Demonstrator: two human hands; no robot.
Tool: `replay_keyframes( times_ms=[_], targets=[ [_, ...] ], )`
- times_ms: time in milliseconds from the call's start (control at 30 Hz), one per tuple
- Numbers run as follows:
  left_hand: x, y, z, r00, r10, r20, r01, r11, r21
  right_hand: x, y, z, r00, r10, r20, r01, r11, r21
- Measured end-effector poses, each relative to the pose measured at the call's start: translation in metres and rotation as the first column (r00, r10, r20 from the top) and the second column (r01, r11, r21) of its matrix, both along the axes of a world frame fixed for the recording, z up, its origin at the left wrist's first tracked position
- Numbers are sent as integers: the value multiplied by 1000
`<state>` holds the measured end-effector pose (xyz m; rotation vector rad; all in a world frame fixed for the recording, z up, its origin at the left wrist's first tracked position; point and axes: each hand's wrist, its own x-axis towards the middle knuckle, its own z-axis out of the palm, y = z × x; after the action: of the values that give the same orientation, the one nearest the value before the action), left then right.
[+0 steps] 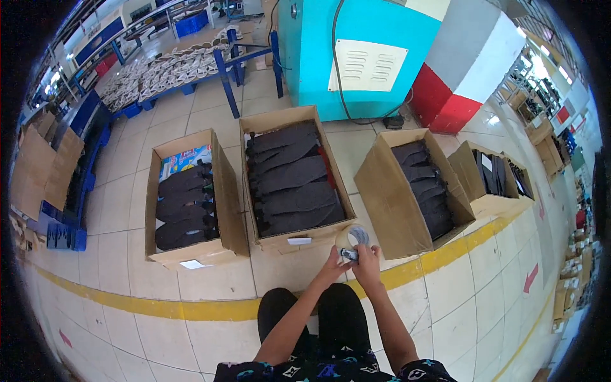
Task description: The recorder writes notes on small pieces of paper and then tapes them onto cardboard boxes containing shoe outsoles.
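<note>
Both hands meet around a roll of tape (363, 233), pale with a dark patch low on its side, just in front of the middle cardboard box (321, 228). The fingers of my left hand (333, 265) are closed on its lower left. My right hand (366, 262) grips the lower right, its fingers bent against the roll. Inside the middle box, dark flat sole-shaped pieces (291, 175) lie in an overlapping row; its top flaps are not raised. A white label (299, 241) sits on the box's near wall.
Left stands a cardboard box (230, 210) of similar dark pieces; right, another box (391, 204) and smaller boxes (463, 167). A turquoise machine (305, 57) and red-and-white pillar (455, 76) rise behind. Yellow floor tape (210, 311) runs under my legs. Blue racks (219, 70) stand far left.
</note>
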<state>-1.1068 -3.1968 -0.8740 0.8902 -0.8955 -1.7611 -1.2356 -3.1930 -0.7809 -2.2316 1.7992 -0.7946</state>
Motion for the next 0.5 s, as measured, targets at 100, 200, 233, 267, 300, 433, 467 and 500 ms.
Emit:
replay_keyframes(
  times_ms=[100,200,233,267,300,433,467,500],
  targets=[
    [-22,4,-16,994,-26,-108,15,995,-99,-8,-3,-4,1000,22,18,-24,992,124],
    [-34,8,-19,940,6,-342,-6,1000,0,-18,-5,1,998,62,-26,-58,988,140],
    [-36,9,-18,904,12,-426,-1,1000,27,-20,-4,5,991,90,-100,-80,992,101],
    [-38,11,-15,904,13,-428,3,999,37,-19,2,13,991,87,-101,-75,991,111],
    [-38,9,-9,926,32,-375,-4,997,76,-14,8,29,996,28,87,-39,991,131],
    [-25,2,5,952,55,-301,-28,995,95,26,37,64,908,-130,397,-4,947,320],
    [-29,2,12,934,113,-339,-59,984,166,33,43,63,866,-208,455,-13,900,435],
    [-28,4,14,975,39,-219,-60,994,-90,39,43,55,825,-213,524,-26,911,411]
  ],
)
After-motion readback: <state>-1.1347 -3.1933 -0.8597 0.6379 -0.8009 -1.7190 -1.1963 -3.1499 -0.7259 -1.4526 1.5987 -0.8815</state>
